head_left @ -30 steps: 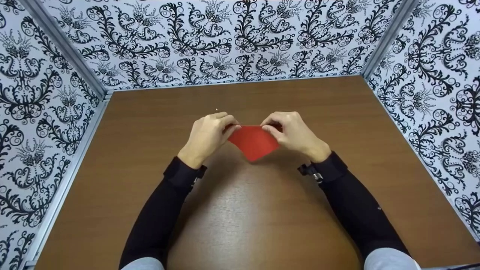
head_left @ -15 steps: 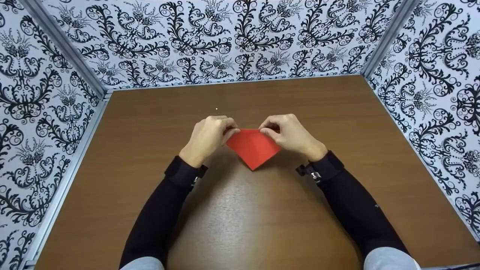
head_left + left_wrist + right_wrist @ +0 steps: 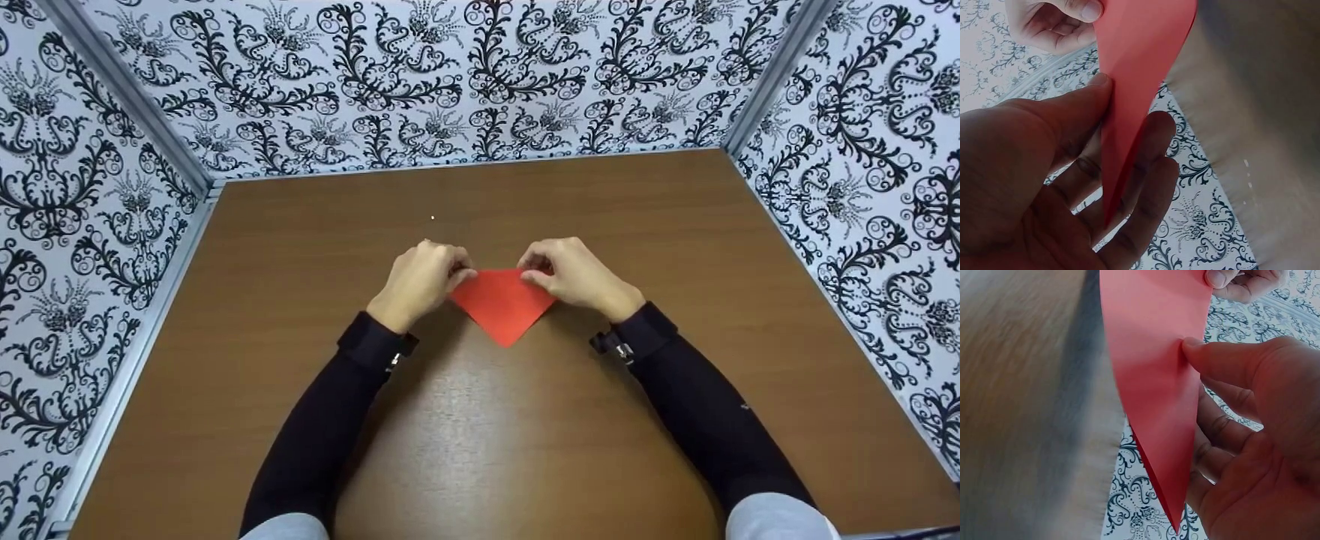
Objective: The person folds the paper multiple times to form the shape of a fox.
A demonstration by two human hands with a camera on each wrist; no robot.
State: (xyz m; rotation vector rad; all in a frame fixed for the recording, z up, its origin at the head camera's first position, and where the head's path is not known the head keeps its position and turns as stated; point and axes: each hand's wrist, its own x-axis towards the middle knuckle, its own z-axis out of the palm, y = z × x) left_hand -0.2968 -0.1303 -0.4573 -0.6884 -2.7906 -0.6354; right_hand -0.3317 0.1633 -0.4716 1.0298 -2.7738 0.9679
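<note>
Head view: two hands pinch a red folded sheet above a brown desk

Seen from the head camera, the red sheet looks like a plain triangle, straight edge at the far side and point toward the person. The left hand and the right hand each pinch it near that far edge, thumb in front. Both hands cover the side corners, and the fingertips behind the sheet are hidden. Whether the near point touches the desk is hard to tell.

The wrist views add what the head view lacks: two layers, slightly parted toward a side corner. On the left, the thumb presses the face while two fingertips show past the opposite edge; on the right, the thumb makes a small dent and the fingertips behind stay out of sight. Both wrist views cut the sheet off at the top and catch only part of the other hand.

A white speck on the desk is too small to identify. Dark sleeves run toward the bottom of the head view, and patterned walls surround the desk, cropped by the picture edges.
</note>
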